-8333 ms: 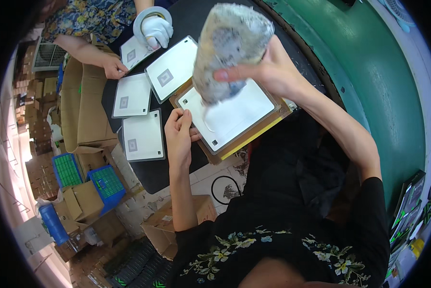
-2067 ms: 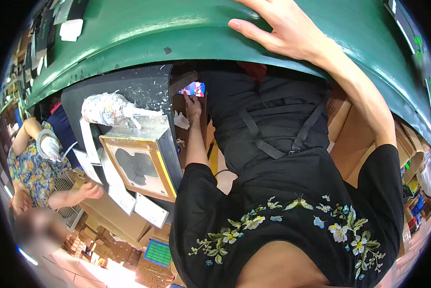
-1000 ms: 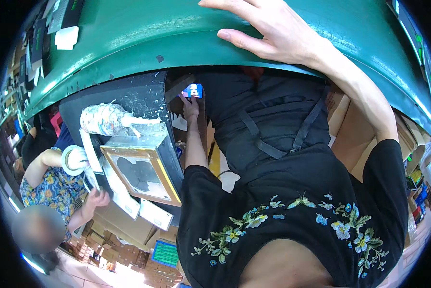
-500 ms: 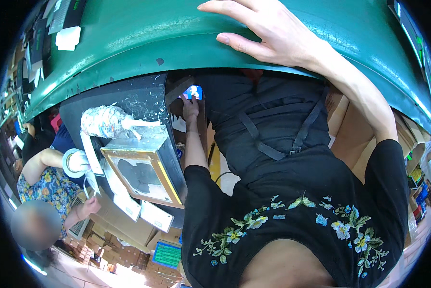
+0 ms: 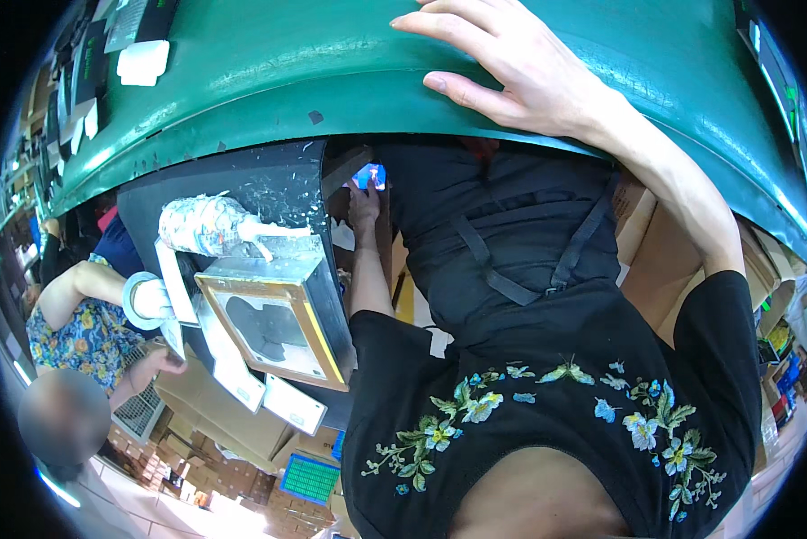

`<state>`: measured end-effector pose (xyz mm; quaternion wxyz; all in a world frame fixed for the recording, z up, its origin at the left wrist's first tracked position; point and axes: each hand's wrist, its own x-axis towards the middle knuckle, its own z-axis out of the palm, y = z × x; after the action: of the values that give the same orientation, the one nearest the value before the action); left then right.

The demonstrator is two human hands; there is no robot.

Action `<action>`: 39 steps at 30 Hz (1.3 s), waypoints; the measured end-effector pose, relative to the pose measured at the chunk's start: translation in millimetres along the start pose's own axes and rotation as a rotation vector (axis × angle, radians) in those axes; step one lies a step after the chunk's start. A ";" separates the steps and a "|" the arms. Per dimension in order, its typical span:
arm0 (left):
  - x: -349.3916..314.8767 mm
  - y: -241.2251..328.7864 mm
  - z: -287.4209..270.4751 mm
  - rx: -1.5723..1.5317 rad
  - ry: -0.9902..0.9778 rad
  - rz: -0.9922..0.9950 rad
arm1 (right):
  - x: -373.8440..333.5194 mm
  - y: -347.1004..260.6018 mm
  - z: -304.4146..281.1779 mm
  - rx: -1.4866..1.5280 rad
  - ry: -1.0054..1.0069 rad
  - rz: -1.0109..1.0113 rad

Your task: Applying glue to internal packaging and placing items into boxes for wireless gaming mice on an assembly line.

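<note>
Below the table edge, my left hand (image 5: pixel 365 205) is closed at the lower end of a smartphone (image 5: pixel 368 176) with a lit, bluish screen. One of its fingers or the thumb lies over the glass. Shade under the table hides part of the grip. My right hand (image 5: pixel 547 76) rests flat on the green tabletop (image 5: pixel 314 54) near its front edge, fingers spread and nothing in them. The far fingertips reach the upper rim of the picture.
Left of my legs stands a black side table (image 5: pixel 242 166) bearing a wrapped bottle (image 5: pixel 201 225) and a wood-framed box (image 5: pixel 273 328). A co-worker (image 5: pixel 84 305) sits beyond, near a white roll (image 5: pixel 147 299). Cardboard boxes (image 5: pixel 669 278) stand at my right. A green crate (image 5: pixel 310 478) is behind.
The picture on the phone's screen differs. My hands keep their places while the whole view shifts slightly. The co-worker's lower hand has moved a little left and down.
</note>
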<state>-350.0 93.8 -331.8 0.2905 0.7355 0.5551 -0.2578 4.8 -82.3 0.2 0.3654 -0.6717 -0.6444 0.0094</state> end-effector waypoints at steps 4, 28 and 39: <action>6.9 -0.6 2.2 0.113 -0.002 0.031 | 1.0 -0.2 -0.4 0.019 0.018 -0.009; 15.1 -3.6 -2.5 0.094 0.018 -0.087 | 0.6 1.1 2.8 0.008 0.022 -0.028; 10.6 -13.4 1.0 0.085 0.037 -0.006 | 2.1 -2.0 1.6 0.012 0.015 -0.020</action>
<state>-360.3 103.0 -341.8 0.2480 0.7503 0.5509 -0.2685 2.7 -79.9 1.0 0.3743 -0.6632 -0.6481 0.0048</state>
